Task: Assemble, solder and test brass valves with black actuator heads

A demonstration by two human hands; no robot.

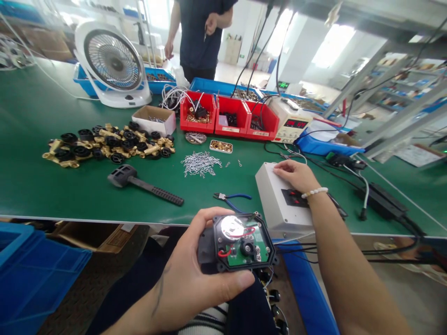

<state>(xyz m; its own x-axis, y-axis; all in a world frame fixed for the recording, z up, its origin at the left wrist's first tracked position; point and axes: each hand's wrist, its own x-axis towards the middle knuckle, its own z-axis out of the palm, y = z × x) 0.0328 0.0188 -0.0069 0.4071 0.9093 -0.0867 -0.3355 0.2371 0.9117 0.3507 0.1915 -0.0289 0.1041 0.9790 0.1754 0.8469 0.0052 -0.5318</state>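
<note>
My left hand (195, 274) is closed around an open black actuator housing (240, 242) held over my lap; a green circuit board, a white disc and red wires show inside it. My right hand (296, 174) rests with fingers laid flat on top of a white control box (275, 200) at the table's near edge, next to its dark switch panel. Blue-handled pliers (230, 199) lie on the green mat just left of the box.
A pile of brass-and-black valve parts (108, 146), a heap of small metal clips (200, 164), a black handled tool (143, 182), red bins (228, 116), a white fan (113, 63) and a power supply (293, 122) sit on the table. Another person (199, 32) stands beyond. Blue crate (31, 274) lower left.
</note>
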